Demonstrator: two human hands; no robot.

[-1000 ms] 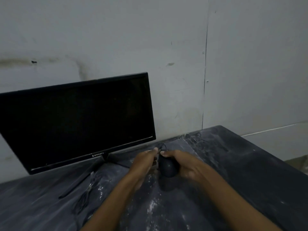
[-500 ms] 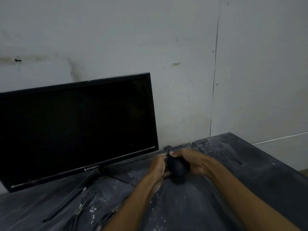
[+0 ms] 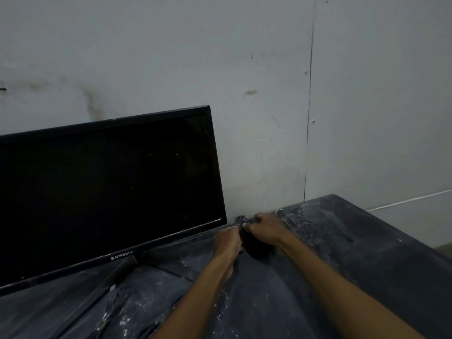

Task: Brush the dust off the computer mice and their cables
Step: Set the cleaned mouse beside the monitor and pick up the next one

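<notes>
Both hands have slid farther back, nearer the wall behind the monitor (image 3: 107,189). Right hand (image 3: 265,230) fingers curl around the black mouse (image 3: 256,248), just right of the monitor's corner. Left hand (image 3: 227,242) touches it; whether its fingers grip is unclear. Dusty dark tabletop (image 3: 354,260), tangled cables (image 3: 297,216), grey wall (image 3: 220,57).

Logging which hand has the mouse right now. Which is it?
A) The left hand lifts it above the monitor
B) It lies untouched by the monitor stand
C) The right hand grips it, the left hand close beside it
C: the right hand curls over the dark mouse on the dusty table, with the left hand right beside it.
</notes>
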